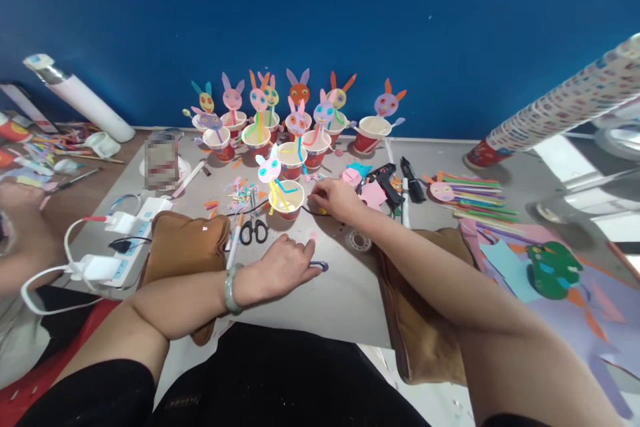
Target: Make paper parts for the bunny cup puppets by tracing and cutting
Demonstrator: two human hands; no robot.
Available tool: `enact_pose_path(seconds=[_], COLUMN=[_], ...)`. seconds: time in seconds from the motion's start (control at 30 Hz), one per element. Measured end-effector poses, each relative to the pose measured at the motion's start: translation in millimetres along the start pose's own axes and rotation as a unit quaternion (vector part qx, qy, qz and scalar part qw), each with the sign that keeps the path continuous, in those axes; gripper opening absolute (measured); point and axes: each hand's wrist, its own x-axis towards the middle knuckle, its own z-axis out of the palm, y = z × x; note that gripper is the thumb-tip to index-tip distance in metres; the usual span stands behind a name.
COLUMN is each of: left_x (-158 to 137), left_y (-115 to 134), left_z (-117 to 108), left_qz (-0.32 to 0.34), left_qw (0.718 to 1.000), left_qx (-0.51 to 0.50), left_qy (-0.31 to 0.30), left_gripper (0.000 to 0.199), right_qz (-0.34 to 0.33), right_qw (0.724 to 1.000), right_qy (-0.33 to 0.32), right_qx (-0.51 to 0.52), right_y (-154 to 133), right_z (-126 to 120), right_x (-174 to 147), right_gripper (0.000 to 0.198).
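Note:
My left hand [280, 265] is low over the table, thumb and fingers around a small, thin purple piece [323, 266]; its exact kind is unclear. My right hand [336, 200] reaches to the table beside the nearest paper cup, fingertips pinched together, and what is between them is hidden. That red and white cup [287, 203] carries a white paper rabbit head [269, 169] on a yellow strip, with a blue strip bent across its mouth. Left of it lie black-handled scissors [254, 232]. A clear tape roll [359, 239] sits under my right forearm.
Several more cups with rabbit heads [299, 123] stand along the blue wall. Right are a black glue gun [387, 188], coloured sticks [480, 197] and a tall cup stack [565, 103]. Left are a power strip [143, 240], a brown cushion [190, 243] and another person's arm [30, 240].

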Motion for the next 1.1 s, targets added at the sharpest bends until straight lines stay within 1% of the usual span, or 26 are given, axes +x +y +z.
enact_pose_path(seconds=[0.13, 0.23, 0.3, 0.43, 0.5, 0.7, 0.87, 1.0, 1.1], left_x=[0.2, 0.6, 0.8, 1.1, 1.2, 1.1, 1.5, 0.9, -0.1], left_y=[0.0, 0.4, 1.0, 2.0, 2.3, 3.3, 3.8, 2.8, 1.9], left_z=[1.2, 0.8, -0.5, -3.5, -3.5, 1.9, 5.2, 9.5, 11.9], left_qz=[0.003, 0.001, -0.002, -0.004, -0.004, -0.009, -0.015, -0.015, -0.014], left_qw=[1.000, 1.000, 1.000, 1.000, 0.999, 1.000, 1.000, 1.000, 0.999], left_qx=[-0.001, -0.004, -0.003, 0.002, 0.000, -0.008, -0.011, -0.015, -0.016], left_qy=[-0.002, -0.007, -0.011, -0.030, -0.033, -0.018, -0.011, 0.014, 0.028], left_gripper=[0.061, 0.061, 0.061, 0.062, 0.064, 0.068, 0.067, 0.068, 0.069], right_qz=[-0.007, -0.013, -0.042, -0.127, -0.141, -0.132, -0.104, -0.082, -0.054], right_qw=[1.000, 0.999, 0.999, 0.991, 0.989, 0.990, 0.993, 0.994, 0.996], right_qy=[-0.011, 0.001, 0.008, -0.002, -0.002, 0.009, 0.017, 0.027, 0.033], right_qx=[-0.023, -0.033, -0.034, -0.030, -0.036, -0.052, -0.061, -0.064, -0.061], right_y=[3.1, 5.0, 5.3, 4.5, 4.1, -0.8, -10.9, -13.8, -11.6], right_z=[4.7, 6.9, 8.1, 12.8, 15.8, 21.1, 22.7, 18.6, 11.8], right_x=[5.9, 3.7, 2.4, 3.6, 5.4, 8.6, 10.6, 10.3, 2.0], right_gripper=[0.014, 0.021, 0.023, 0.016, 0.016, 0.022, 0.018, 0.023, 0.024])
